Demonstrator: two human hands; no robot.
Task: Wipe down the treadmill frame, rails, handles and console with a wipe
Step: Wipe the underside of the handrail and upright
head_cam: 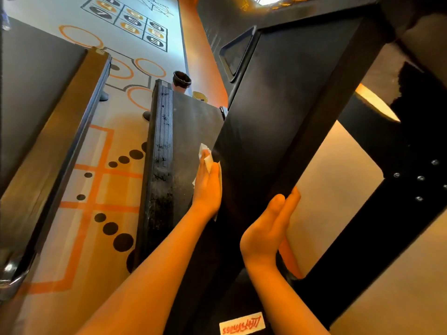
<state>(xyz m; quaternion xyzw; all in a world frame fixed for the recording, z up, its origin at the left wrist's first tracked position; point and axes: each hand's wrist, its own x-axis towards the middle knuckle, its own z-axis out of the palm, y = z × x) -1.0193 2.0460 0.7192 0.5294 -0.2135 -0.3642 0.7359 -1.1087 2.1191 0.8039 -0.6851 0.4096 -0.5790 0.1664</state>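
Note:
A broad black upright of the treadmill frame (278,122) slants across the middle of the view. My left hand (207,187) lies flat against its left face with straight fingers, pressing a white wipe (206,157) onto it; the wipe's edges show above the fingertips and beside the palm. My right hand (268,226) is on the upright's right edge, fingers straight and together, thumb alongside, holding nothing. The treadmill belt (193,126) and its ribbed side rail (161,151) lie below to the left.
A second treadmill (36,105) with a brown side rail stands at the left. The floor (101,184) between them has orange lines and black dots. Black frame bars with bolts (411,180) cross at the right. A red-lettered label (242,323) sits at the upright's base.

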